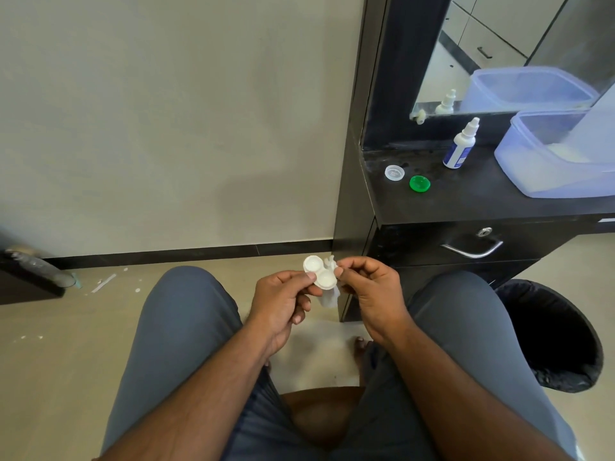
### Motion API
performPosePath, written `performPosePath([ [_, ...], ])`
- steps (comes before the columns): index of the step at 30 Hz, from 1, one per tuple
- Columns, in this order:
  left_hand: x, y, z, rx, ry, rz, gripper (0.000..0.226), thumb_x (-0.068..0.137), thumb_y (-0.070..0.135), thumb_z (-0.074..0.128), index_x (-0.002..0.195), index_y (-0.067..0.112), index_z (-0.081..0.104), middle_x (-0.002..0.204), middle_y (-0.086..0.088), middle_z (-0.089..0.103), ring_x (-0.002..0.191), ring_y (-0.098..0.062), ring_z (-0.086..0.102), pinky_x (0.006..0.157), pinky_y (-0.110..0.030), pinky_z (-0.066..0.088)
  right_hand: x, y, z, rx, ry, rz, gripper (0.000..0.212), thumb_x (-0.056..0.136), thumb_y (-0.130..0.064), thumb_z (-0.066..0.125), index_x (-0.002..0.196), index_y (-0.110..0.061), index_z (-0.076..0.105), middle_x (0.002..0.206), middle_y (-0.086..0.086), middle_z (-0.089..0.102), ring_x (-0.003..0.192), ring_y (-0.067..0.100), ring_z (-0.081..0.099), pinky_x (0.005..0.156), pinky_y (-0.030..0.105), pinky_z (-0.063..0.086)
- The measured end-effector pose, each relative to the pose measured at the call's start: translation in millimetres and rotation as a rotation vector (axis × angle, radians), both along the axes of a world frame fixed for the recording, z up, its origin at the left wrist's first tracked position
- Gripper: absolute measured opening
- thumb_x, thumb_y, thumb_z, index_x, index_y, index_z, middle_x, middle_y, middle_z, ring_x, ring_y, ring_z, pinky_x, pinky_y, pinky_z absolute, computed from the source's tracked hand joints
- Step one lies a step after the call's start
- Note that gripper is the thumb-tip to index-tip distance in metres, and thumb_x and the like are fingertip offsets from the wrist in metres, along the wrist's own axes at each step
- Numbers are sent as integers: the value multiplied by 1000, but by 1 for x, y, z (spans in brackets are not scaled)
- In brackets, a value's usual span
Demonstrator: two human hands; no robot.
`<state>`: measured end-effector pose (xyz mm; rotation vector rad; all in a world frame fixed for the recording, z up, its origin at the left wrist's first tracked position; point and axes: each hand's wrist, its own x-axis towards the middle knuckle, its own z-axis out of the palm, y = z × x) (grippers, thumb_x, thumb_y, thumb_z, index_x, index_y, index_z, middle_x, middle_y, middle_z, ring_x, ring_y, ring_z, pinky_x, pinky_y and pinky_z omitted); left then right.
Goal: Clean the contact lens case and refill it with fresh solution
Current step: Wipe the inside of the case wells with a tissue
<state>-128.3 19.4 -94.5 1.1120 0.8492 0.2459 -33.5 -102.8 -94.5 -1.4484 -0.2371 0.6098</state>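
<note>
Grey-trousered knees filled the bottom of the view, and just above them both hands met over the floor. The left hand (283,299) pinched the white plastic two-well contact lens case (320,273) from its seven o'clock side, thumb on the rim of the nearer well. The case's long axis ran from about ten o'clock to four o'clock, both wells uncapped and facing up; whether any liquid lay in them could not be told. The right hand (369,291) was curled on a small twist of translucent white material (330,296), perhaps tissue or wrap, which touched the case's four o'clock end and hung below it.

At two o'clock, well apart from the hands, a black dresser top (466,201) carried the clear round cap (394,172) and the green round cap (419,184) side by side, open sides up. Beyond them stood the white squeeze bottle with a blue label (460,146), upright, and a pale blue plastic tub (559,154).

Judging by this, wiping was under way and refilling not yet begun. The bottle lay toward the right hand's side, so that hand seemed the nearer for the reach, once it let go of the wipe.
</note>
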Motion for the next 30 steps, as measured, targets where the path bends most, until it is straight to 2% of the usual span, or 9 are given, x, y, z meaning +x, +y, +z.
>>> performPosePath([
  [5, 0, 1, -1, -115, -55, 109, 13, 89, 13, 66, 97, 4, 72, 77, -10, 73, 53, -9, 57, 41, -19, 40, -3, -1, 0, -12, -31, 38, 14, 84, -2, 66, 86, -15, 72, 92, 4, 72, 87, 17, 67, 74, 27, 55],
  [10, 1, -6, -3, -239, -22, 152, 10, 91, 10, 63, 92, 2, 67, 68, -7, 69, 41, -6, 42, 32, -15, 28, -12, 5, -4, -16, -60, 27, 17, 82, 0, 68, 85, -17, 72, 87, 4, 73, 84, 17, 69, 74, 27, 57],
  [14, 3, -7, -4, -348, -6, 169, 8, 90, 10, 63, 88, 3, 65, 65, -5, 64, 37, -5, 38, 28, -15, 24, -13, 8, -7, -35, -108, -23, 16, 82, 0, 68, 88, -14, 71, 84, 1, 72, 79, 9, 68, 71, 21, 56],
  [18, 7, -9, -3, -369, -25, 224, 9, 89, 7, 63, 82, 3, 63, 62, -4, 60, 34, -5, 36, 28, -15, 23, -25, 13, -10, -89, -174, 37, 12, 82, -4, 70, 91, -11, 72, 83, 0, 72, 78, 8, 68, 70, 18, 54],
  [25, 11, -13, -3, -412, -42, 271, 10, 88, 4, 62, 78, 5, 61, 56, -1, 50, 35, -4, 35, 28, -15, 23, -22, 13, -8, -62, -126, -59, 13, 82, -1, 68, 92, -9, 72, 85, 2, 72, 78, 7, 68, 70, 17, 54],
  [30, 9, -12, -4, -418, -30, 234, 6, 87, 3, 62, 81, 4, 60, 54, 0, 52, 34, -4, 35, 28, -15, 23, -11, 11, -6, 24, -8, -176, 12, 83, 0, 67, 89, -9, 71, 86, 7, 71, 81, 16, 68, 73, 25, 56],
])
